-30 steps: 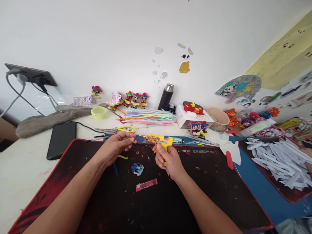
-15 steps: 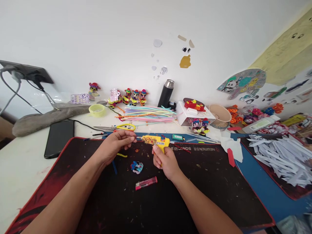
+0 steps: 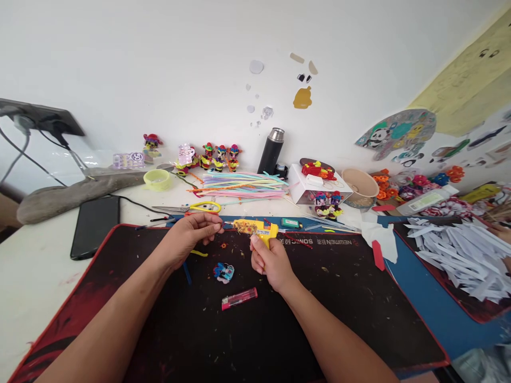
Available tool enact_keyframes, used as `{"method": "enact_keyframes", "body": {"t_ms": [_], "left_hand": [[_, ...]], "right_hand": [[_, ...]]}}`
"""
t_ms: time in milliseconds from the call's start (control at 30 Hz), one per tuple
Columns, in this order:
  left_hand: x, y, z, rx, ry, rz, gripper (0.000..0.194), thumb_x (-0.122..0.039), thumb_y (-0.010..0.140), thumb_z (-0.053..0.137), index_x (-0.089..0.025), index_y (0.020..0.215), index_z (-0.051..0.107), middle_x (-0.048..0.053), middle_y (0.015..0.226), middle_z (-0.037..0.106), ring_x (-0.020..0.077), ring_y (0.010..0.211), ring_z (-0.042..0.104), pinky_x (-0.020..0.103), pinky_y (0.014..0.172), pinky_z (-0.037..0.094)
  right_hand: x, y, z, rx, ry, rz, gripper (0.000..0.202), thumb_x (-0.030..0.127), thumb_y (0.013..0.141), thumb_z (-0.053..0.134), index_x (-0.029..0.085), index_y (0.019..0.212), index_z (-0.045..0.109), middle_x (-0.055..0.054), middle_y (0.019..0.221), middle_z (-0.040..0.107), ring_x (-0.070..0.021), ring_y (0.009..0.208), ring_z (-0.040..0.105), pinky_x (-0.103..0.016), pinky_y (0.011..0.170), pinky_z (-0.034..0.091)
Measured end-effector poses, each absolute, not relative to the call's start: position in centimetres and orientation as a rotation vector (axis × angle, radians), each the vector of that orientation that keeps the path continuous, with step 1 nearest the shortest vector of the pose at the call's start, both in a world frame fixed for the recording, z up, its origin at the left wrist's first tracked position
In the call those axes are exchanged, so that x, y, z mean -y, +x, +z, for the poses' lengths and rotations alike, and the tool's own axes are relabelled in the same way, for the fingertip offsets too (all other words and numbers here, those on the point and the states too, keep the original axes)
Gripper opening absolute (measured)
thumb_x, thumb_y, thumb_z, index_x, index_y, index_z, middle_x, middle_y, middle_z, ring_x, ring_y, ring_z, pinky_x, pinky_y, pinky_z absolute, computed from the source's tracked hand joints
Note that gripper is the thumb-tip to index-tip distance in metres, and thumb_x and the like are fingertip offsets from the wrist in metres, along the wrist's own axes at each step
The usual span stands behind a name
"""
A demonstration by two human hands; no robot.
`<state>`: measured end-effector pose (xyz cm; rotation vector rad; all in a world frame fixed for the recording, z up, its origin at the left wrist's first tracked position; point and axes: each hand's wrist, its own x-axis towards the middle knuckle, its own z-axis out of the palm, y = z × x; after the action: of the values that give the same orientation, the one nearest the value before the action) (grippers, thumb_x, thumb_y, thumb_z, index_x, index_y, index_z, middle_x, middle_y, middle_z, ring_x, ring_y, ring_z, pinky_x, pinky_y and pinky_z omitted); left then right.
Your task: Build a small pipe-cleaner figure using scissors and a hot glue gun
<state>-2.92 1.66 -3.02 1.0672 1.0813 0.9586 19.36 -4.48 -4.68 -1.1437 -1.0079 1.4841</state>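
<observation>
My right hand [image 3: 268, 260] is wrapped round the handle of a yellow glue gun [image 3: 261, 230], whose nozzle points left. At the nozzle tip, my left hand [image 3: 196, 234] pinches something small and dark that its fingers mostly hide. Below the hands, a small blue and white figure piece [image 3: 224, 273] lies on the black mat [image 3: 319, 308]. Nearer to me rests a pink lighter [image 3: 239, 299]. A yellow fuzzy strip [image 3: 199, 254] and a blue one [image 3: 187, 273] lie beneath my left hand.
Behind the mat are yellow-handled scissors [image 3: 205, 206], pastel pipe cleaners [image 3: 243, 186], a black thermos [image 3: 272, 151] and a white box [image 3: 315, 183]. A phone [image 3: 96, 227] lies left, paper strips [image 3: 463, 255] right. Part of another person's hand [image 3: 502, 232] shows at the right edge.
Both hands and the glue gun hold nearly the same pose. The view has shifted slightly. Another person's hand has appeared at the right edge beside the paper strips.
</observation>
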Motion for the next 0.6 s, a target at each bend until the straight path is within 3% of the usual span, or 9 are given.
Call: {"method": "enact_keyframes", "body": {"t_ms": [600], "left_hand": [[-1.67,-2.91,-2.85,-1.077,1.080,0.945,0.049,-0.051,0.060,0.099,-0.019,0.091,0.080,0.001,0.078,0.070,0.0122,0.063,0.053,0.025,0.058,0.041]], "right_hand": [[4.34,19.41,-4.77,1.010,-1.160,1.484,0.064,0.080,0.075,0.078,0.021,0.069,0.055,0.012,0.042,0.037,-0.0062,0.034,0.035,-0.022,0.037,0.023]]}}
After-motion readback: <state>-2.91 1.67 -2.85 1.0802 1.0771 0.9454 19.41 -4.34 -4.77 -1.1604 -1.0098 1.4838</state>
